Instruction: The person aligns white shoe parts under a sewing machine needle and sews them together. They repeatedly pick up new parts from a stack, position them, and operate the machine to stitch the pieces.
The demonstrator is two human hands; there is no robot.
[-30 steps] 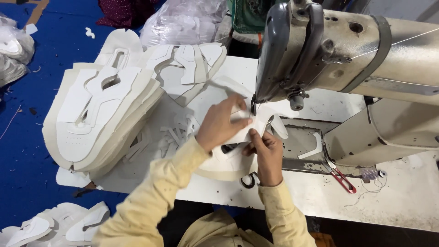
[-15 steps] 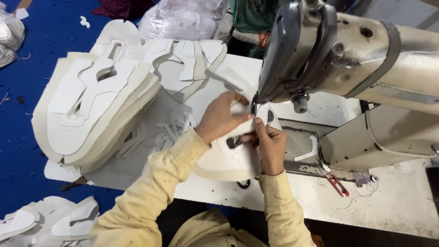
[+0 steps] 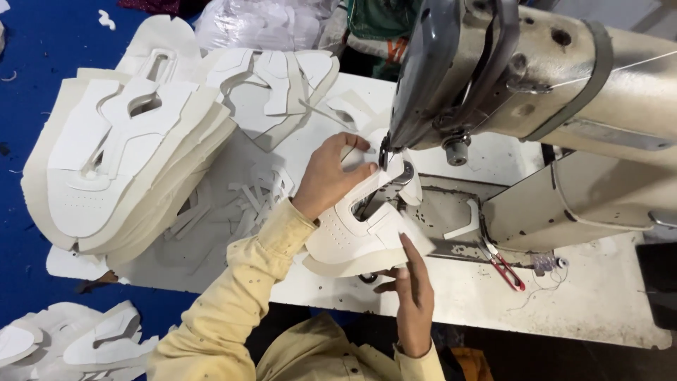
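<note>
Sewing machine (image 3: 564, 92): large grey-beige head and arm filling the upper right; its needle end comes down just above the piece being held.
Surface (image 3: 599, 303): white, marked table top carrying the machine, the stacks and the scraps.
Floor (image 3: 28, 42): blue, visible along the left edge, with more white cut pieces lying at lower left.
Large stack (image 3: 120, 162): white cut shoe-upper panels piled at the left, overhanging the table edge.
Second stack (image 3: 275, 85): similar white panels behind, near the top centre, spread flatter.
Shoe upper piece (image 3: 352, 236): white panel with a slot-shaped opening, lying at the needle end of the machine, its front tip under the needle area, its rear half past the table edge toward the person.
Left hand (image 3: 330, 176): yellow sleeve; fingers closed in a pinch on the front tip of the piece, right beside the needle.
Right hand (image 3: 412, 296): below the piece; fingers extended and slightly apart, the forefinger lying against the right rear edge, the others under it.
Scraps (image 3: 240, 201): thin white offcuts scattered between the large stack and the left forearm.
Thread snips (image 3: 504, 268): red-handled, lying right of the piece, apart from both hands.
</note>
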